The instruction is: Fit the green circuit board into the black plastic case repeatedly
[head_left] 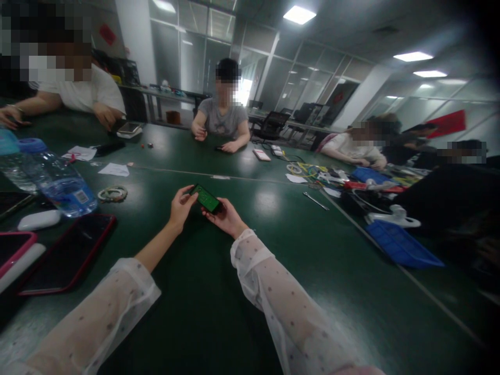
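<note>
A phone (208,199) with a green picture on its lit screen is held sideways above the dark green table (187,302). My left hand (182,208) grips the phone's left end, its thumb lying at the edge of the screen. Around the right end, the fingers of my right hand (226,216) are wrapped, partly beneath the phone. Both forearms are in sheer white dotted sleeves. What the green picture shows is too small to tell.
To the left are water bottles (58,179), a red-edged phone (70,255), a white case (39,220) and bracelets (112,194). Rightward lie a wrench (315,201), cables and a blue tray (402,245). Several people sit around the table.
</note>
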Demonstrator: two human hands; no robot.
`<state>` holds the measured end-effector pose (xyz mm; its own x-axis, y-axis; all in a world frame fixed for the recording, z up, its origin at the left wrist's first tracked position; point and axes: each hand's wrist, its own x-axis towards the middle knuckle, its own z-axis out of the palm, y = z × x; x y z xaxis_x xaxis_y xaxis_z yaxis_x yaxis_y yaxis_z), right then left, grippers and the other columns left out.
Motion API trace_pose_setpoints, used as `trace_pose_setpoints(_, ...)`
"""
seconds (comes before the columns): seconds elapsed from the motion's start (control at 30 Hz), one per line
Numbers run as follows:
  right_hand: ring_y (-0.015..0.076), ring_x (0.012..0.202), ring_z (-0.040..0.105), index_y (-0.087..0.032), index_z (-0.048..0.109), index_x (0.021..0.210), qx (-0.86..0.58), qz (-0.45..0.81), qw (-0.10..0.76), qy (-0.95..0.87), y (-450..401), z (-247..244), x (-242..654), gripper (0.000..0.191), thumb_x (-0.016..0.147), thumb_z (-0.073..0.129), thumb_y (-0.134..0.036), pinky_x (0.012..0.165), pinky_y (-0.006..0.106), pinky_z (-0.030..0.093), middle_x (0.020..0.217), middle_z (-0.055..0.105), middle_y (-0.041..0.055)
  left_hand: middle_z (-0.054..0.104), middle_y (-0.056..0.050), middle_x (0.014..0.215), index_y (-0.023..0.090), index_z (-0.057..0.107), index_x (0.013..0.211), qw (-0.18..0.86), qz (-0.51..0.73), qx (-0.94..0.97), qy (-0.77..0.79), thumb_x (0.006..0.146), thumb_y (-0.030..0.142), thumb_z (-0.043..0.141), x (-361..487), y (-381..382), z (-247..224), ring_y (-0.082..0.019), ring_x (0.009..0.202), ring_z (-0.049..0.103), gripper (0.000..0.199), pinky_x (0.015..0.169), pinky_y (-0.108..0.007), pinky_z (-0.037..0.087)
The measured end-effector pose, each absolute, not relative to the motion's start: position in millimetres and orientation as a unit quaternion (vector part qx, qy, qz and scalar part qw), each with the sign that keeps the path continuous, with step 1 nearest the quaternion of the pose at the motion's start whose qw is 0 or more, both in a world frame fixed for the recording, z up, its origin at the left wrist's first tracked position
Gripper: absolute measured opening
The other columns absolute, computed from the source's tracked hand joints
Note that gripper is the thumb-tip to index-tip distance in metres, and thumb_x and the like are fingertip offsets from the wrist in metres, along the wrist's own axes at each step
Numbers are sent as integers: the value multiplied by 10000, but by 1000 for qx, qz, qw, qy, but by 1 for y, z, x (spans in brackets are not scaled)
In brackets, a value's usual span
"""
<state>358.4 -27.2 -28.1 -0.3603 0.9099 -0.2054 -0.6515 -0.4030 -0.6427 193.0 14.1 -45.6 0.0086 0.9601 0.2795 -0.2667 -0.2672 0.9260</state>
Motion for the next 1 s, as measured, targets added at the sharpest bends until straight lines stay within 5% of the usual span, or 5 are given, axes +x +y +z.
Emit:
trace_pose_setpoints(0.43,211,856,677,-158,523,1069,-291,773,526,-204,-23,-32,356,233,879,483,-287,615,317,607,973,664,114,652,-70,1048,207,606,1152,517,614,479,356,753,307,697,195,14,-47,-199,1006,607,421,952,-383,451)
trace_pose_setpoints(0.6,172,892,656,-227,525,1064,-272,748,572,-199,-24,-31,351,217,851,508,-187,744,355,600,993,669,34,650,-78,1049,177,601,1075,651,581,342,350,790,252,663,196,20,-48,-165,944,632,301,946,-341,462)
trace_pose_setpoints(0.87,151,881,642,-278,509,1111,-263,705,603,-264,-25,-29,347,289,841,504,-175,756,365,586,1044,656,-4,556,-143,1248,163,529,1192,750,498,297,317,857,484,510,195,17,-40,-228,1153,548,464,963,-339,456)
trace_pose_setpoints(1.0,135,806,639,-288,506,1121,-288,671,615,-299,-22,-34,344,309,827,532,-200,681,297,574,1008,652,-14,586,-135,1178,160,577,1089,750,493,308,316,862,521,485,197,13,-35,-232,1096,571,436,958,-348,452)
